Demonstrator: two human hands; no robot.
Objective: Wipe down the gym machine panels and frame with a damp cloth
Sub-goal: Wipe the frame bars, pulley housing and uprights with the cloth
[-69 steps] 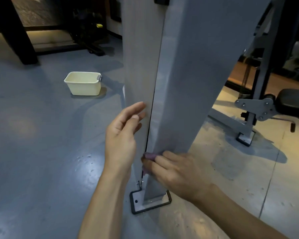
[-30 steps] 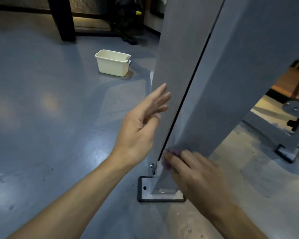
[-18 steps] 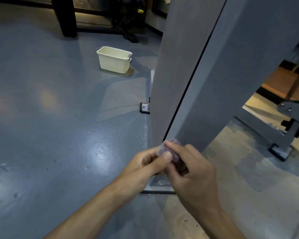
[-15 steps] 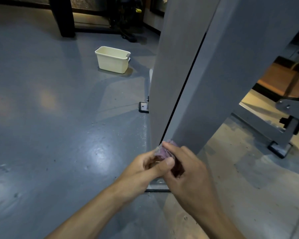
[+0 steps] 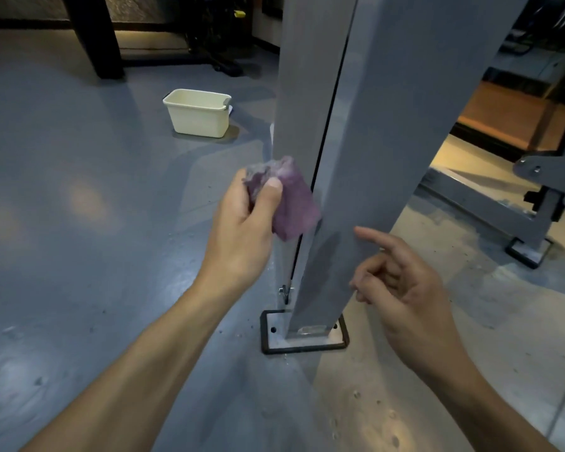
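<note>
The purple cloth (image 5: 287, 197) is now gripped in the left hand (image 5: 242, 230), thumb curled over its bunched top, whereas a moment ago it was pressed to the lower panel by the right hand and then held between both hands. A hand-over is therefore judged to be complete. The cloth is held against the left-facing grey panel (image 5: 304, 93) of the machine upright, just beside the dark seam (image 5: 327, 132) that divides it from the broader panel (image 5: 405, 125) at about 3 o'clock of the cloth.

The right hand (image 5: 402, 288) is empty and held apart from the cloth, at roughly 4 o'clock of it. Its forefinger is stretched toward the broad panel while the other fingers are loosely curled; whether the fingertip touches the metal cannot be told. A darker, seemingly damp patch is seen on the broad panel low down, so that face is taken as wiped there.

The bolted foot plate (image 5: 304, 334) lies at 6 o'clock of the cloth on the floor (image 5: 79, 256), and a cream tub (image 5: 198, 114) stands well apart at about 11 o'clock. The next stroke is expected on the left face, with the seam and base still to be covered.
</note>
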